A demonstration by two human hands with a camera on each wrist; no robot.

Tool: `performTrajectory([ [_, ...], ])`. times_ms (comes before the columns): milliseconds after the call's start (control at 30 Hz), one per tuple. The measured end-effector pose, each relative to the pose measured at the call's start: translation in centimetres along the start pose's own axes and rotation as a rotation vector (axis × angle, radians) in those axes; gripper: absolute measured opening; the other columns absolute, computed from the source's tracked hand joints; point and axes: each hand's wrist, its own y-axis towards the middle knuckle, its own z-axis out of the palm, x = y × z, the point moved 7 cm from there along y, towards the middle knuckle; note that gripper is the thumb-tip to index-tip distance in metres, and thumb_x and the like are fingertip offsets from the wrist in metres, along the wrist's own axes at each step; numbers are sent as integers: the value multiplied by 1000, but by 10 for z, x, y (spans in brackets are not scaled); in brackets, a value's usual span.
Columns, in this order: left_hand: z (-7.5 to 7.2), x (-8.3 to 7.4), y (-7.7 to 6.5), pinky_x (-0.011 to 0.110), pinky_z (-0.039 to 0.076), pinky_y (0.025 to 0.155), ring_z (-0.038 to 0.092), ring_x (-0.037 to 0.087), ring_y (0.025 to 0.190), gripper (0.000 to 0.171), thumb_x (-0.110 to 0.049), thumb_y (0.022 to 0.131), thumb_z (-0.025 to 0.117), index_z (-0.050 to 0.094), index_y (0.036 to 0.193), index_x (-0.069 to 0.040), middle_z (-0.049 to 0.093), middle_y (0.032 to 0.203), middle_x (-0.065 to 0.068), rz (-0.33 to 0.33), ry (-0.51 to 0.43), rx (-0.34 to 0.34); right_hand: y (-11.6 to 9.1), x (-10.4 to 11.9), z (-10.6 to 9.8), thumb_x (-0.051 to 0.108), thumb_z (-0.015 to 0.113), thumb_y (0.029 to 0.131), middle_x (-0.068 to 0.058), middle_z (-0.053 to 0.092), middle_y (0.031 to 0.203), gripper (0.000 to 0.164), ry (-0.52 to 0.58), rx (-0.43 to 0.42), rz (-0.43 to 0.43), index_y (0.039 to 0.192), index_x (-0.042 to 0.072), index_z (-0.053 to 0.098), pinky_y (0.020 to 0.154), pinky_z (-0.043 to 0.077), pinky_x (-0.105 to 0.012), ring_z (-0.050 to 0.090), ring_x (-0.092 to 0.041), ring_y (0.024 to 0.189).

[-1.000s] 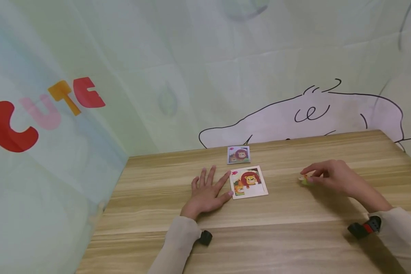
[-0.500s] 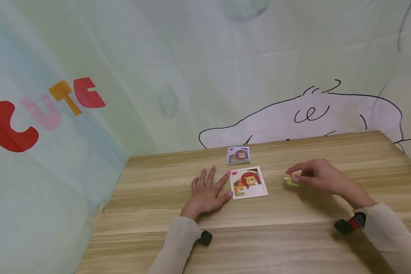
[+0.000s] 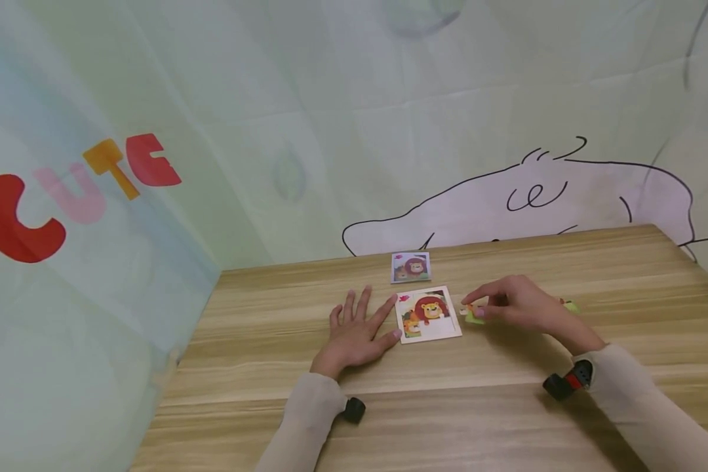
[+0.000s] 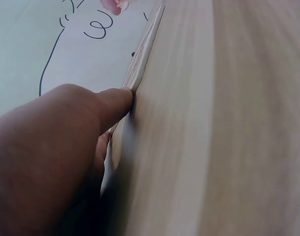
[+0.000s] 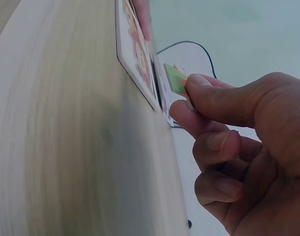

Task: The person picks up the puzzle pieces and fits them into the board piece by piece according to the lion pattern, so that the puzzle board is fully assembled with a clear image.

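A square puzzle board (image 3: 431,330) with a lion picture lies on the table; a white area shows along its lower right part. My left hand (image 3: 356,335) rests flat with spread fingers, its thumb and index fingertips touching the board's left edge. Just right of the board, my right hand (image 3: 516,305) pinches a small green puzzle piece (image 5: 175,78) between thumb and fingers. In the right wrist view the piece is held above the table, apart from the board. The left wrist view has my thumb (image 4: 115,103) against the board's edge.
Behind the board lies a smaller card (image 3: 411,267) with a similar lion picture. Another green piece (image 3: 571,306) lies on the wooden table (image 3: 448,419) beyond my right wrist, partly hidden. A printed curtain (image 3: 330,131) hangs along the table's back edge.
My right hand has moved left with the puzzle piece, close to the board's right edge. The other green piece has come into view behind it. My left hand stays where it was.
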Motion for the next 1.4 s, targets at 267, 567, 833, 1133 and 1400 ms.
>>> performTrajectory([
  [267, 1, 3, -1, 71, -8, 130, -16, 45, 168, 76, -70, 104, 43, 15, 171, -46, -10, 184, 11, -1, -6, 7, 16, 8, 19, 18, 76, 100, 6, 46, 70, 23, 29, 44, -38, 122, 16, 82, 60, 37, -23, 48, -11, 67],
  [567, 1, 0, 0, 71, -6, 131, -14, 45, 169, 75, -71, 105, 40, 14, 171, -47, -9, 184, 10, 7, 12, 4, 27, 19, 35, 16, 77, 99, 4, 58, 79, 22, 82, 72, -52, 120, 13, 83, 62, 37, -23, 47, -13, 72],
  [833, -1, -4, 1, 71, -6, 130, -14, 46, 169, 75, -69, 105, 41, 16, 171, -46, -7, 184, 11, 9, 20, 2, 35, 26, 45, 15, 76, 100, 0, 72, 93, 19, 42, 87, -119, 117, 14, 84, 64, 38, -23, 49, -10, 74],
  [1133, -1, -1, 0, 71, -4, 130, -13, 46, 169, 75, -70, 105, 40, 14, 171, -46, -7, 184, 11, -1, 35, 1, 43, 35, 57, 13, 77, 99, 1, 77, 97, 18, 10, 77, -156, 115, 17, 85, 67, 40, -21, 52, -10, 80],
  [1400, -1, -1, 1, 72, -3, 130, -12, 47, 169, 74, -71, 105, 40, 16, 171, -46, -6, 184, 11, 10, 31, -7, 45, 40, 64, 14, 78, 99, 1, 79, 100, 18, -16, 68, -194, 115, 17, 85, 64, 40, -20, 52, -7, 80],
])
